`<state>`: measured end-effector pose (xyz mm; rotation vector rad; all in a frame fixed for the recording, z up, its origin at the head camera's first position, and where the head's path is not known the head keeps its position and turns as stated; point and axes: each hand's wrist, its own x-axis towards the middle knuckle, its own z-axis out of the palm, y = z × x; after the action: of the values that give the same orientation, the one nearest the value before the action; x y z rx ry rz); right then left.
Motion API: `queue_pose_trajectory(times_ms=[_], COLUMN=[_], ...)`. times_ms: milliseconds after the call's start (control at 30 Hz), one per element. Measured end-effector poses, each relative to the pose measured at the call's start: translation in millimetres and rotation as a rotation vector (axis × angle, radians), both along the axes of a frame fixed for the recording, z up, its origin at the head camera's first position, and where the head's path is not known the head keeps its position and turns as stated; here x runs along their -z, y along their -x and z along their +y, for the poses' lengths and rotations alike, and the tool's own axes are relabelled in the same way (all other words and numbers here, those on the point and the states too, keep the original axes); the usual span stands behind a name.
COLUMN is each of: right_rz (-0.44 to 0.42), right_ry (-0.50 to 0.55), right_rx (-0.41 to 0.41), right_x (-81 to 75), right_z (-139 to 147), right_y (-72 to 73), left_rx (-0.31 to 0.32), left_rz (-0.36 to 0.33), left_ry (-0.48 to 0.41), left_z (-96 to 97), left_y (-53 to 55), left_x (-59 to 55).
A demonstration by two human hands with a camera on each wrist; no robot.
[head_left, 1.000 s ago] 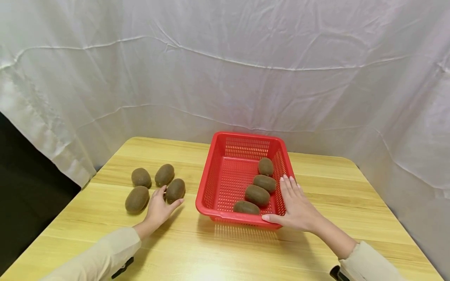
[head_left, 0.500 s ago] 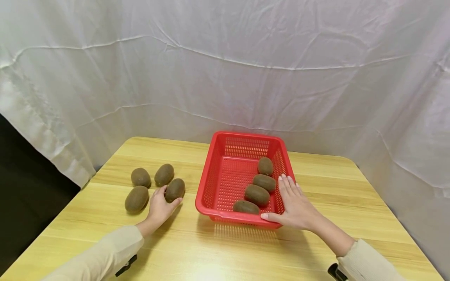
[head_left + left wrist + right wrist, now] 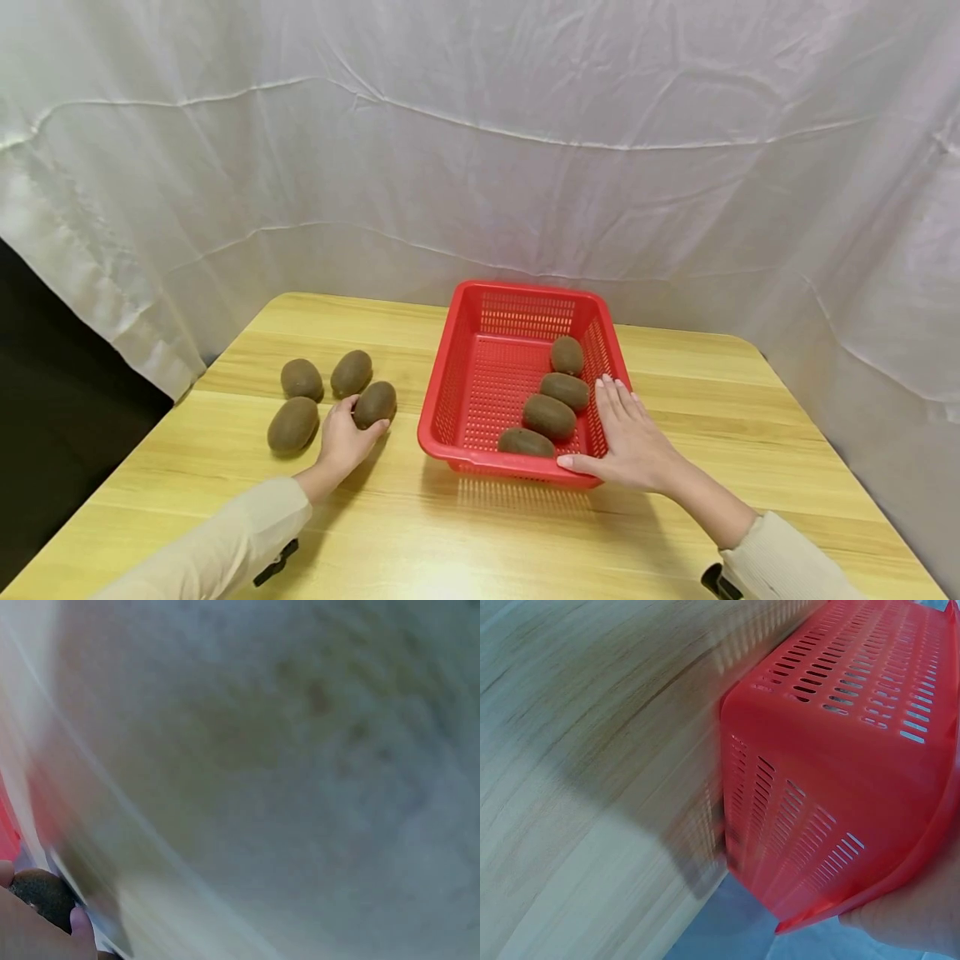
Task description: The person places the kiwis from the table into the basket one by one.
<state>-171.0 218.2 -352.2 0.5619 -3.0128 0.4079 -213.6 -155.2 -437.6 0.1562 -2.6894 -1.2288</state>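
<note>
On the left of the table, my left hand [image 3: 345,437] grips a brown kiwi [image 3: 377,403], thumb on its near side and fingers on its left. In the left wrist view the same kiwi [image 3: 46,896] shows between thumb and finger at the lower left corner. Three more kiwis lie close by: one behind [image 3: 351,372], one at the back left [image 3: 302,379] and one at the left [image 3: 293,425]. My right hand [image 3: 637,450] rests with extended fingers on the near right corner of a red plastic basket [image 3: 487,461]. Several kiwis [image 3: 549,417] line the basket's right side.
The wooden table [image 3: 465,542] has rounded far corners. White cloth [image 3: 480,167] hangs behind it and along the sides. A dark gap [image 3: 67,425] shows beyond the left edge. In the right wrist view, the slotted basket wall [image 3: 817,780] stands on the tabletop.
My left thumb and fingers have closed in on the nearest kiwi, which remains about where it was. The right hand and the basket have stayed nearly still.
</note>
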Motion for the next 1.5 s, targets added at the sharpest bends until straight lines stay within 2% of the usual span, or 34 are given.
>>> queue_pose_trajectory(times_ms=[300,600,767,933,1200,1367,1500], right_rz=[0.001,0.0,-0.004,0.004,0.006,0.013,0.014], right_ry=[0.005,0.003,0.005,0.006,0.006,0.002,0.003], right_rx=[0.003,0.005,0.007,0.002,0.008,0.008,0.009], right_x=[0.7,0.4,-0.5,-0.5,0.0,0.6,0.6], right_z=[0.2,-0.1,-0.4,-1.6,-1.0,-0.7,-0.4], right_y=[-0.1,0.6,0.5,0.5,0.2,0.3,0.1], left_rx=[0.005,-0.001,0.014,0.053,0.168,0.206,0.226], left_rz=[0.048,0.013,-0.001,0.001,0.019,-0.015,-0.01], left_ry=[-0.042,-0.085,-0.096,-0.1,-0.067,-0.101,-0.125], left_z=[-2.2,-7.2,-7.9,-7.8,-11.3,-16.1,-18.7], left_y=[1.5,2.0,2.6,4.3,8.7,9.1,9.9], left_x=[-9.4,-11.2,-11.6,-14.6,-20.4,-21.4,-23.0])
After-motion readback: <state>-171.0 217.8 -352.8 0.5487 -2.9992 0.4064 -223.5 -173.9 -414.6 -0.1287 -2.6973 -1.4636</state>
